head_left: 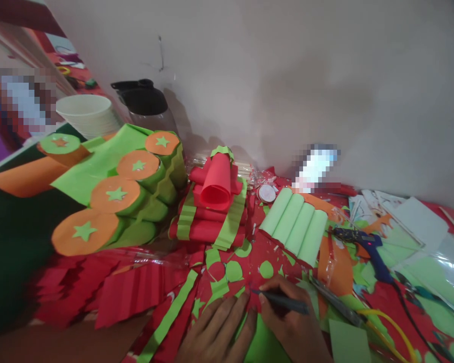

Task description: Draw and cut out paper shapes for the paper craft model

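Note:
My right hand [291, 317] grips a dark pen [285, 301], its tip pointing left at the red surface. Flat and with fingers stretched out, my left hand [221, 327] lies just left of it, partly over green paper [267, 340]. Small cut green paper circles [233, 271] lie beyond my fingertips. Farther back stands a red paper tank model [212, 212] with green strips round its sides. Right of that rests a row of light green paper tubes [295, 224]. What the pen tip touches is too small to make out.
A larger green and orange paper tank [136, 186] stands at left, before a white cup [85, 113] and a black-lidded jug [146, 101]. To the right lie a blue glue gun [376, 252], a utility knife [336, 301], a lit phone [316, 166] and folded red paper [130, 292].

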Action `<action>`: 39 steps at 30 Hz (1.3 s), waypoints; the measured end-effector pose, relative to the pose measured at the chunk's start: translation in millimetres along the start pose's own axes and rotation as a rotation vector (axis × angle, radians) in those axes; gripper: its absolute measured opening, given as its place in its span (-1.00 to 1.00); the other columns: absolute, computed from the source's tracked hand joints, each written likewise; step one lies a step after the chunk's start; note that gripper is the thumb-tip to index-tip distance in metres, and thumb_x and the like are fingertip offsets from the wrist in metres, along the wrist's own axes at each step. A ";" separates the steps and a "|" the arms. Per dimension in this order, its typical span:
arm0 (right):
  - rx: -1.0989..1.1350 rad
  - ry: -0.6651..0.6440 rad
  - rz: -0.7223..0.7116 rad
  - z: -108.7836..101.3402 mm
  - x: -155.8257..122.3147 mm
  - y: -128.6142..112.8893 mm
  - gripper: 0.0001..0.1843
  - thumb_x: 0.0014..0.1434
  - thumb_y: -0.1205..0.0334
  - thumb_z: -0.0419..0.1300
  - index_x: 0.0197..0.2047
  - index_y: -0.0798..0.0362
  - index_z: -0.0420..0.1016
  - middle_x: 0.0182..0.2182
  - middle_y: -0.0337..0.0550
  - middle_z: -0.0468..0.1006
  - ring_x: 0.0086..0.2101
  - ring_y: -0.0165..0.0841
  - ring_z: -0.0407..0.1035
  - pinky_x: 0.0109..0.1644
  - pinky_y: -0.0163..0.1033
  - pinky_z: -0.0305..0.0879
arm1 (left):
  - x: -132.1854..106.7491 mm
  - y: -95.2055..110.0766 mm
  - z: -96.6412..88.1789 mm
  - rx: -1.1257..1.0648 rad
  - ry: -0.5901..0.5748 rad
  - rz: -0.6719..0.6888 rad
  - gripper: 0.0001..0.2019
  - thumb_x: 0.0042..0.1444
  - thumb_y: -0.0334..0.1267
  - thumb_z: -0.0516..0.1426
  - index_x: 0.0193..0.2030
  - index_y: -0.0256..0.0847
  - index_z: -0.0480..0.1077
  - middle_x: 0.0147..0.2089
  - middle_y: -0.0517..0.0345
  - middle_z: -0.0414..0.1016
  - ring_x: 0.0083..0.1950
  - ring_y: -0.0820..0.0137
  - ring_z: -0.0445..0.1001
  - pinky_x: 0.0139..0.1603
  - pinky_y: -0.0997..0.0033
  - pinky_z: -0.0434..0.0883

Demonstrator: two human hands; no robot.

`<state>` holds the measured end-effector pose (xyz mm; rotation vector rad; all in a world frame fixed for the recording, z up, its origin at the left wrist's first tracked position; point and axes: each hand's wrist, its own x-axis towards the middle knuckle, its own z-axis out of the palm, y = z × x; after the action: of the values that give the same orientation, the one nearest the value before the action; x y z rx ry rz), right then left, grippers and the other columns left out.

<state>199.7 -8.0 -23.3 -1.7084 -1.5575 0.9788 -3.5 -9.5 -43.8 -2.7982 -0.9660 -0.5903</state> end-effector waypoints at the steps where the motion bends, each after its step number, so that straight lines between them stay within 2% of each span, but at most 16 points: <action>1: -0.003 0.002 0.001 0.1 0.2 -0.7 -0.95 0.11 0.25 0.22 -0.32 0.01 0.49 -0.50 -0.25 0.58 -0.50 -0.37 0.46 -0.41 -0.41 0.38 | -0.2 0.0 0.5 -0.002 0.002 0.003 -0.63 0.34 -0.08 -0.09 0.13 -0.11 0.39 0.15 0.08 0.43 0.12 0.29 0.33 0.22 0.29 0.15; 5: -0.002 0.004 -0.009 0.3 0.9 -2.5 -0.92 0.14 0.22 0.21 -0.29 0.00 0.51 -0.46 -0.24 0.60 -0.46 -0.36 0.49 -0.37 -0.40 0.40 | -0.3 0.2 0.0 -0.006 -0.008 0.000 -0.63 0.35 -0.10 -0.10 0.13 -0.10 0.39 0.16 0.08 0.42 0.12 0.28 0.33 0.22 0.26 0.14; 12: -0.014 -0.012 -0.004 0.3 -0.5 0.3 -0.94 0.12 0.24 0.21 -0.38 0.02 0.44 -0.55 -0.27 0.53 -0.53 -0.38 0.41 -0.45 -0.41 0.34 | -0.8 1.0 -0.7 -0.013 -0.012 -0.002 -0.64 0.35 -0.13 -0.09 0.14 -0.11 0.39 0.16 0.06 0.43 0.11 0.27 0.34 0.23 0.24 0.12; 18: -0.040 0.062 -0.001 0.8 -0.7 0.8 -0.88 0.19 0.15 0.20 -0.30 0.01 0.50 -0.53 -0.26 0.54 -0.51 -0.37 0.41 -0.41 -0.39 0.35 | -1.2 0.7 -1.7 -0.024 -0.024 -0.013 -0.65 0.35 -0.15 -0.08 0.14 -0.10 0.39 0.18 0.06 0.42 0.11 0.28 0.36 0.23 0.26 0.15; 22: -0.050 0.047 0.001 0.1 0.4 0.0 -0.84 0.21 0.12 0.20 -0.28 0.00 0.52 -0.51 -0.24 0.56 -0.50 -0.36 0.42 -0.39 -0.38 0.36 | -0.7 -0.5 -2.4 -0.019 -0.020 -0.013 -0.65 0.33 -0.10 -0.06 0.13 -0.08 0.39 0.17 0.07 0.43 0.12 0.29 0.35 0.20 0.31 0.18; 27: -0.009 0.038 0.016 -0.4 0.4 0.1 -0.90 0.17 0.18 0.21 -0.31 0.02 0.50 -0.51 -0.23 0.56 -0.50 -0.35 0.44 -0.40 -0.38 0.37 | 0.5 0.6 -1.8 -0.014 -0.008 -0.023 -0.63 0.33 -0.04 -0.06 0.12 -0.08 0.40 0.16 0.07 0.44 0.11 0.27 0.35 0.18 0.30 0.19; 34: 0.006 -0.017 0.050 -0.7 -0.6 1.0 -0.95 0.09 0.24 0.22 -0.38 0.02 0.45 -0.54 -0.25 0.53 -0.53 -0.37 0.41 -0.44 -0.38 0.35 | -1.6 0.3 -1.1 -0.021 -0.022 -0.022 -0.63 0.33 -0.06 -0.07 0.15 -0.07 0.37 0.16 0.06 0.43 0.11 0.28 0.34 0.19 0.30 0.18; 39: -0.005 -0.022 0.031 -0.5 0.9 -1.3 -0.91 0.13 0.22 0.19 -0.39 0.02 0.42 -0.57 -0.26 0.49 -0.54 -0.38 0.38 -0.47 -0.38 0.32 | -0.5 0.1 -2.1 -0.013 -0.020 -0.029 -0.57 0.29 0.08 -0.03 0.15 -0.06 0.39 0.15 0.07 0.44 0.11 0.26 0.35 0.15 0.31 0.20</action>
<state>199.5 -6.9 -22.0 -1.7354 -1.5533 1.0135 -4.5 -10.4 -42.0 -2.8114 -1.0111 -0.5753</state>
